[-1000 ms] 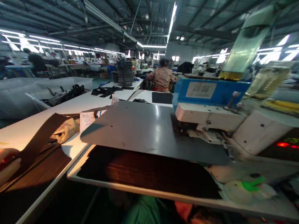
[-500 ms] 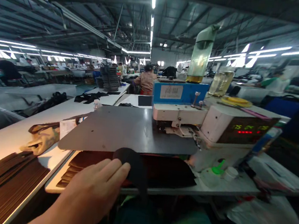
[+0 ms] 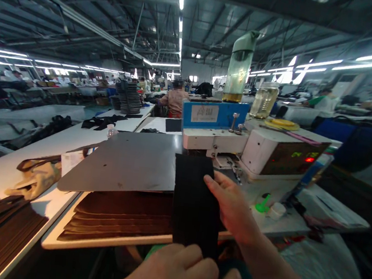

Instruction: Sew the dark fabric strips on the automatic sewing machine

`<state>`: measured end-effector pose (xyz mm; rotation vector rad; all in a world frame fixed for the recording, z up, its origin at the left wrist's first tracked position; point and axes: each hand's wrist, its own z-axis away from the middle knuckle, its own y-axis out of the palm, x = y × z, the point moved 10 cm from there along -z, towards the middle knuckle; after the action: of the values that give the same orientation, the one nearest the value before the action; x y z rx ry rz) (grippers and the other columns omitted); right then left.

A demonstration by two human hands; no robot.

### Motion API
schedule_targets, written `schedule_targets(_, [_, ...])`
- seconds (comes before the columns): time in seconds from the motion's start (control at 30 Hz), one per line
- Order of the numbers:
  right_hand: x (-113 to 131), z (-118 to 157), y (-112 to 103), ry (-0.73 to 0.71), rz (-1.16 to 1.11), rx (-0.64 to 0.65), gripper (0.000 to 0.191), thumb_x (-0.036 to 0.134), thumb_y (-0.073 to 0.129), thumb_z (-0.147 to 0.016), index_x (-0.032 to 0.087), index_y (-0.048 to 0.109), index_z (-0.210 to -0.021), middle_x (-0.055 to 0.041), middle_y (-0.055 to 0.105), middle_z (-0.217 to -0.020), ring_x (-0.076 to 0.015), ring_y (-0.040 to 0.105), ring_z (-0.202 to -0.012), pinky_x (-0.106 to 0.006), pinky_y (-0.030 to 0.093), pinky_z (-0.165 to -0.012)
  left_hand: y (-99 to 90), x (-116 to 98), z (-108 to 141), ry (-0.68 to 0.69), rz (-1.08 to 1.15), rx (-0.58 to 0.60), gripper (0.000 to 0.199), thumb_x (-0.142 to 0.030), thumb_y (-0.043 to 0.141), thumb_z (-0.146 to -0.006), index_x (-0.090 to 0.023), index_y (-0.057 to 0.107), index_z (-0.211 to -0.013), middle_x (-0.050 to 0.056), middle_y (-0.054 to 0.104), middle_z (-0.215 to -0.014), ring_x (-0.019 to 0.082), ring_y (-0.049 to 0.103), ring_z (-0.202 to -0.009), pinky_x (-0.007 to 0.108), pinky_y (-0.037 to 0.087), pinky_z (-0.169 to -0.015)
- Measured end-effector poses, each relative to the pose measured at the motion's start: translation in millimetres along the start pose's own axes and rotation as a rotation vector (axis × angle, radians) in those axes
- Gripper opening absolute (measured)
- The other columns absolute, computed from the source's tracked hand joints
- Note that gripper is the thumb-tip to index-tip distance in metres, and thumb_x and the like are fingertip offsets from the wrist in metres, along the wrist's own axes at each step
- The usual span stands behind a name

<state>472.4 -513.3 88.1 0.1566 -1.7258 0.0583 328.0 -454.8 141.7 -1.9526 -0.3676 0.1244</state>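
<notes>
A flat black fabric piece [image 3: 195,199] hangs between my two hands in front of the sewing machine [image 3: 215,138], its far end over the right part of the grey metal plate [image 3: 136,160]. My right hand [image 3: 232,204] pinches its right edge, thumb on top. At the near end, my left hand [image 3: 183,275] has its fingers curled round the fabric; the fingertips are hidden. Below the plate, left of the black piece, lies a stack of dark brown pieces [image 3: 115,219].
Brown strips [image 3: 1,234] and a tan cloth [image 3: 37,178] lie on the left table. A tall bottle [image 3: 240,69] and a jar [image 3: 264,100] stand on the machine. A green-nozzled bottle [image 3: 262,204] is at right. A person [image 3: 174,102] sits beyond.
The black piece has been unfolded and raised toward the machine. My right hand has come up to its right edge, while my left hand has moved down and right to its near end.
</notes>
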Motion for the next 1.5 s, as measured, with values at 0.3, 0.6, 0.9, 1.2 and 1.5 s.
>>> schedule_targets(0.3, [-42.7, -97.4, -26.6, 0.094, 1.010, -0.014, 0.036, 0.031, 0.063, -0.072, 0.008, 0.063, -0.100, -0.0078, 0.067, -0.084, -0.0196, 0.061, -0.078, -0.026, 0.044, -0.067, 62.4, 183.8, 3.5, -0.542, 0.006, 0.050, 0.026, -0.026, 0.043, -0.086, -0.019, 0.058, -0.106, 0.007, 0.057, -0.099, 0.020, 0.051, -0.091, 0.033, 0.043, -0.083])
schedule_targets(0.6, [-42.2, -117.8, -32.8, 0.095, 1.204, -0.079, 0.031, 0.037, 0.059, -0.075, 0.013, 0.065, -0.095, -0.0079, 0.068, -0.089, -0.0181, 0.061, -0.081, -0.023, 0.042, -0.066, 95.5, 223.8, 3.1, -0.619, -0.038, 0.082, 0.031, -0.035, 0.041, -0.087, -0.021, 0.059, -0.108, 0.007, 0.056, -0.103, 0.021, 0.049, -0.093, 0.034, 0.041, -0.085])
schedule_targets(0.9, [-39.0, -114.4, -25.8, 0.054, 1.207, -0.043, 0.023, 0.026, 0.051, -0.082, 0.014, 0.067, -0.092, -0.0090, 0.069, -0.092, -0.0176, 0.062, -0.083, -0.024, 0.043, -0.070, 94.5, 227.1, 1.3, -0.632, -0.040, 0.078, 0.031, -0.034, 0.040, -0.087, -0.019, 0.059, -0.108, 0.007, 0.057, -0.104, 0.021, 0.050, -0.093, 0.034, 0.041, -0.085])
schedule_targets(1.2, [-36.3, -116.5, -19.9, 0.008, 1.235, -0.029, 0.027, 0.023, 0.047, -0.082, 0.013, 0.066, -0.099, -0.0103, 0.068, -0.099, -0.0191, 0.062, -0.091, -0.025, 0.043, -0.076, 102.6, 233.7, -4.3, -0.602, -0.007, 0.102, 0.031, -0.027, 0.039, -0.087, -0.015, 0.057, -0.109, 0.008, 0.057, -0.109, 0.021, 0.050, -0.099, 0.033, 0.040, -0.091])
schedule_targets(1.5, [-35.4, -115.1, -1.4, -0.065, 1.531, 0.066, 0.032, 0.016, 0.038, -0.085, 0.016, 0.064, -0.104, -0.0115, 0.066, -0.099, -0.0214, 0.062, -0.089, -0.028, 0.045, -0.077, 107.8, 240.8, -5.8, -0.564, 0.038, 0.113, 0.032, -0.026, 0.041, -0.086, -0.016, 0.057, -0.111, 0.007, 0.056, -0.113, 0.022, 0.050, -0.101, 0.034, 0.040, -0.092])
